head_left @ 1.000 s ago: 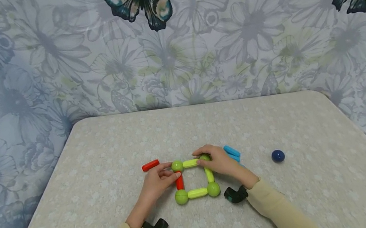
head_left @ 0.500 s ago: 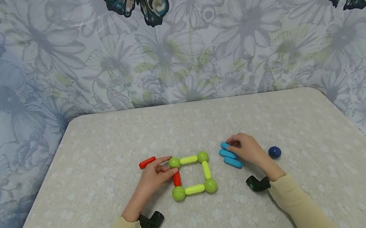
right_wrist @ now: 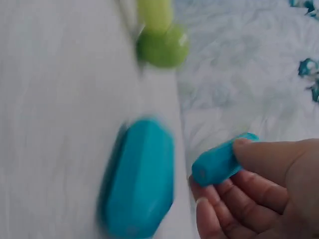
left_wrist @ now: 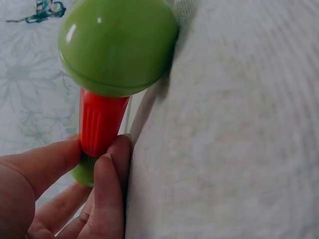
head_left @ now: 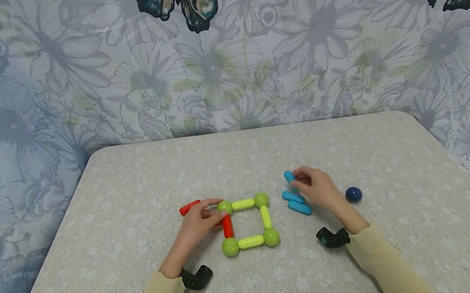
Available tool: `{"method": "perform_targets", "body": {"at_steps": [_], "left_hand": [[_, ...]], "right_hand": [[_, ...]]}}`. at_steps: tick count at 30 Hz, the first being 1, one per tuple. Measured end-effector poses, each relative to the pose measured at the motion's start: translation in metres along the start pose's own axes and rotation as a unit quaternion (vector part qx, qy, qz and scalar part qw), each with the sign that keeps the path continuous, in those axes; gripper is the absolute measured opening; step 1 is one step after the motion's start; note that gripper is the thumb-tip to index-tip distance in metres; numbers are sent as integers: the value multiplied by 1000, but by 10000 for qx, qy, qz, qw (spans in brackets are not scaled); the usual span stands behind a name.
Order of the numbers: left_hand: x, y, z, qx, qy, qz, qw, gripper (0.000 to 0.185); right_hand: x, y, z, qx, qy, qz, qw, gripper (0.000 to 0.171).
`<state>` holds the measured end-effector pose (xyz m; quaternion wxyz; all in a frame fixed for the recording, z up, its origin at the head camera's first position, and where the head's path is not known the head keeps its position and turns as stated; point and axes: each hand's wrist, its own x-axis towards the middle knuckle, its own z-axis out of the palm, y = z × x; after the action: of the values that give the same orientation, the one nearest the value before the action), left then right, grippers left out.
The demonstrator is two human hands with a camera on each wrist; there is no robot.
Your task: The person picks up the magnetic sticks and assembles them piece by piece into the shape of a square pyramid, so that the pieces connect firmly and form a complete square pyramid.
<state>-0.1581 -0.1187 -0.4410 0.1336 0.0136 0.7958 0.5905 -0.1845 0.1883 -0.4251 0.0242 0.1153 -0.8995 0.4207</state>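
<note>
A square of green balls and rods lies on the table, with yellow-green rods (head_left: 250, 242) on three sides and a red rod (head_left: 227, 226) on the left. At its far left corner my left hand (head_left: 197, 225) pinches the red rod beside a green ball (head_left: 224, 207); the left wrist view shows thumb and fingers on either side of the rod's end. To the right of the square, my right hand (head_left: 321, 190) holds a blue rod (right_wrist: 214, 164) between thumb and fingers. Two more blue rods (head_left: 299, 207) lie on the table just nearer than it.
A loose red rod (head_left: 189, 207) lies beyond the left hand, partly covered by it. Right of the right wrist sits a dark blue ball (head_left: 353, 194). The table (head_left: 258, 287) has a pale patterned cover, and a floral wall covering (head_left: 224, 81) stands behind its far edge.
My right hand has left the square's far right corner, moved right to the blue rods and picked one up, shifting it slightly away from the others. My left hand stays at the red rod.
</note>
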Motion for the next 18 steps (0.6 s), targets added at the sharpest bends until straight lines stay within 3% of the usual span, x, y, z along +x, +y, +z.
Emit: {"method": "perform_targets", "body": {"at_steps": [3, 8, 10, 12, 18], "left_hand": [[1, -3, 0, 49, -1, 27, 10000, 39], [2, -4, 0, 55, -30, 71, 10000, 39], [2, -4, -1, 15, -49, 101, 9999, 39], [2, -3, -1, -4, -62, 141, 9999, 39], [2, -4, -2, 69, -41, 182, 9998, 39]], "right_hand": [[-8, -21, 9, 1063, -190, -6, 9942, 26], [-35, -69, 37, 2554, -1028, -193, 9612, 34], [-44, -86, 48, 2733, -1328, -256, 9524, 35], [-51, -99, 58, 2701, -1463, -311, 9511, 35], [-53, -89, 92, 2413, -1358, -695, 9584, 33]]}}
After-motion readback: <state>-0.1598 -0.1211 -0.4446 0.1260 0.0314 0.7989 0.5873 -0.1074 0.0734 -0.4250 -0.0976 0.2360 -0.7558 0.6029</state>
